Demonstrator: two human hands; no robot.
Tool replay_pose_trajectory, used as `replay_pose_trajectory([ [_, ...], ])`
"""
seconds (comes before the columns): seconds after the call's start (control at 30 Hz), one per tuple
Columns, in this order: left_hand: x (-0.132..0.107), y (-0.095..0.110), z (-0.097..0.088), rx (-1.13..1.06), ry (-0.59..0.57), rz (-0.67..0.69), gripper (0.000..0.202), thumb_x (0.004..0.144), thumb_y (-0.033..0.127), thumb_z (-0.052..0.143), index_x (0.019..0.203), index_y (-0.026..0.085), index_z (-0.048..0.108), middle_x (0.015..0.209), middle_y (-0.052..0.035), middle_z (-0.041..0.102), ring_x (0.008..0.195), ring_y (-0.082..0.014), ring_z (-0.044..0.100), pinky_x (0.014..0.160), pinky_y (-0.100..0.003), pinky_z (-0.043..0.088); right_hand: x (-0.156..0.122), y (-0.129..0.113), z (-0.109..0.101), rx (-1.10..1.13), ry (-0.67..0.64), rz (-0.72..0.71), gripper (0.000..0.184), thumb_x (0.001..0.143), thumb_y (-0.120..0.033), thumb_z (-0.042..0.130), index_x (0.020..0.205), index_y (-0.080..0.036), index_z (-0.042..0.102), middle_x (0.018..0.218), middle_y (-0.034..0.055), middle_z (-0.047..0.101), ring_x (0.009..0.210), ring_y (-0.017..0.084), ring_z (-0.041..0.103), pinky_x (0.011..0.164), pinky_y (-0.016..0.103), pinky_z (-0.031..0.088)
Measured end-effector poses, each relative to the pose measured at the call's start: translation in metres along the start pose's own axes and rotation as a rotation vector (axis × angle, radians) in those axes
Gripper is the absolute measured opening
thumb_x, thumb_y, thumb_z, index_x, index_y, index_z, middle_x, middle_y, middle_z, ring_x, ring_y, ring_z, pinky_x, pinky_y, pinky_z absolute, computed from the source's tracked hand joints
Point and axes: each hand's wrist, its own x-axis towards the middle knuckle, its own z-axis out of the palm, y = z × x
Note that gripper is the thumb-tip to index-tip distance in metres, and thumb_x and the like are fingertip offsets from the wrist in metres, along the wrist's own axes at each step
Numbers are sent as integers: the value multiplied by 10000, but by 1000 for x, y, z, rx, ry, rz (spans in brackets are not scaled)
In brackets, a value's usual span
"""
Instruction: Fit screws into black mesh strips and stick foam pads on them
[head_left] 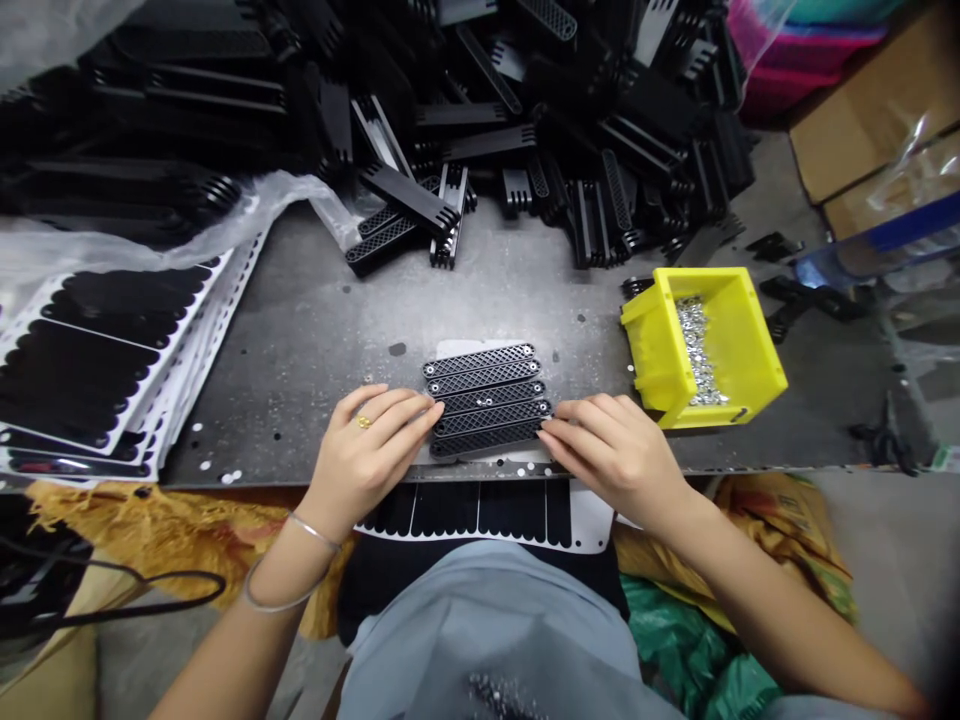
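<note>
Several long black plastic pieces with lattice faces (486, 385) lie side by side in front of me, over a pale sheet. Round holes mark their ends, and some show a bright metal bit. A few small silver metal parts (484, 401) rest on the middle piece. My left hand (375, 440) has its fingers together, the tips at the left ends of the pieces. At the right ends, my right hand (611, 445) is closed in a pinch against a lower piece. Whatever is between the fingertips of either hand is hidden or too small to name.
A yellow bin (750, 350) of small silver hardware stands on the right. Black plastic parts (409, 200) pile up along the back. Sheets with black scalloped strips (112, 350) are stacked at left under clear plastic. Another such sheet (480, 512) lies on my lap below the bench edge.
</note>
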Motion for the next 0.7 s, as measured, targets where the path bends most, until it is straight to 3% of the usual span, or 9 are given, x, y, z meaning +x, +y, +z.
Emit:
replay_pose_trajectory([
  [0.2, -4, -4, -1, 15, -23, 50, 362, 1000, 65, 595, 1327, 203, 661, 1204, -49, 796, 1120, -202, 726, 1084, -423, 442, 14, 2, 5, 73, -85, 102, 127, 990, -166, 612, 879, -174, 674, 874, 72, 704, 783, 202, 593, 689, 353, 422],
  [0.4, 1, 6, -4, 65, -44, 16, 295, 996, 99, 633, 1268, 198, 686, 1195, -37, 798, 1108, -219, 729, 1072, -431, 444, 33, -11, 11, 119, -11, 67, 126, 986, -118, 601, 891, -160, 673, 870, 83, 711, 795, 199, 624, 706, 344, 487],
  [0.57, 3, 11, -5, 99, -59, 0, 253, 1011, 113, 617, 1243, 181, 691, 1195, -54, 795, 1122, -224, 722, 1086, -427, 444, 55, -43, 37, 153, 141, -57, 165, 1028, -170, 591, 926, -128, 712, 910, 99, 735, 808, 178, 666, 713, 306, 533],
  [0.7, -3, 9, 0, 81, -4, -8, 255, 1017, 141, 622, 1260, 187, 685, 1198, -52, 797, 1110, -210, 725, 1082, -414, 451, 56, -55, 55, 124, 85, -142, 186, 1045, -189, 568, 1029, -96, 728, 944, 106, 753, 797, 178, 659, 702, 312, 551],
])
